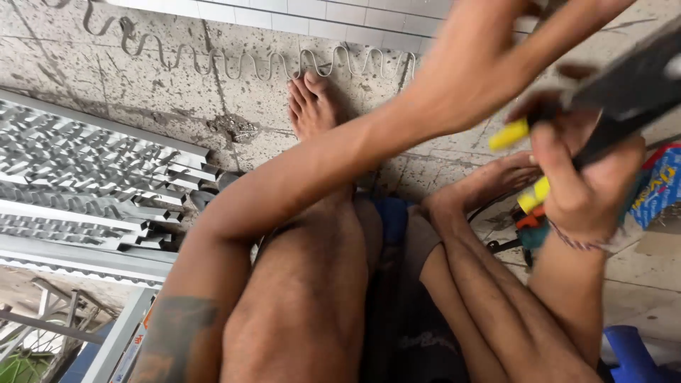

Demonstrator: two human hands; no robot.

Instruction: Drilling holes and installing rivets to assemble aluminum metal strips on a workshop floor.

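My right hand (589,186) is closed around a dark tool (635,85) with yellow-tipped handles (509,135), held up at the right above my right foot (496,179). My left arm crosses over my knees. My left hand (477,62) is raised at the upper right, just left of the dark tool. Its fingers run out of the top edge, so its grip is hidden. The tool is blurred.
I sit on a stained concrete floor (177,99) with bare legs drawn up, left foot (312,106) ahead. Ribbed metal panels (92,177) lie at the left. A wavy wire (234,62) lies by the far wall. A colourful packet (660,186), small tools (532,225) and a blue plastic object (631,353) sit at the right.
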